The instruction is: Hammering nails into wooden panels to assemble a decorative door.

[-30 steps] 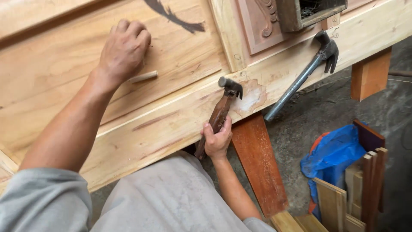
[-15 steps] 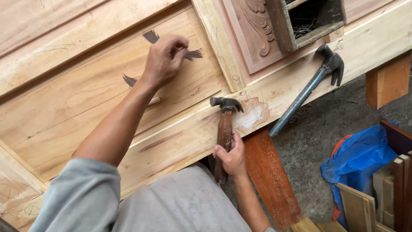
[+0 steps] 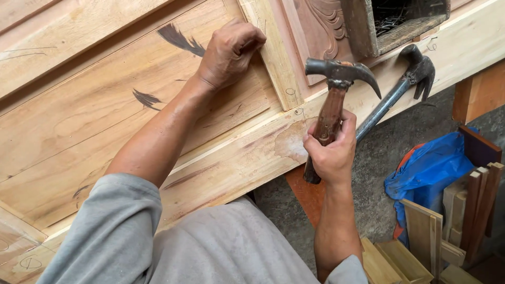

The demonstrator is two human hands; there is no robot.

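Note:
My right hand (image 3: 331, 150) grips the wooden handle of a claw hammer (image 3: 336, 89), whose dark steel head is raised above the edge of a pale wooden door panel (image 3: 105, 121). My left hand (image 3: 229, 52) rests curled, knuckles up, against the panel beside an upright wooden rail (image 3: 271, 58); whether it pinches something small is hidden. The hammer head hangs just right of that rail.
A second, all-metal claw hammer (image 3: 400, 97) lies on the door's lower rail at the right. A carved reddish panel (image 3: 321, 26) and a dark box (image 3: 400, 21) sit at the top. Below right are a blue plastic bag (image 3: 428, 171) and stacked wood offcuts (image 3: 463, 210) on the concrete floor.
My left hand slid right along the panel to the upright rail. My right hand lifted the hammer from the door's lower edge up and to the right.

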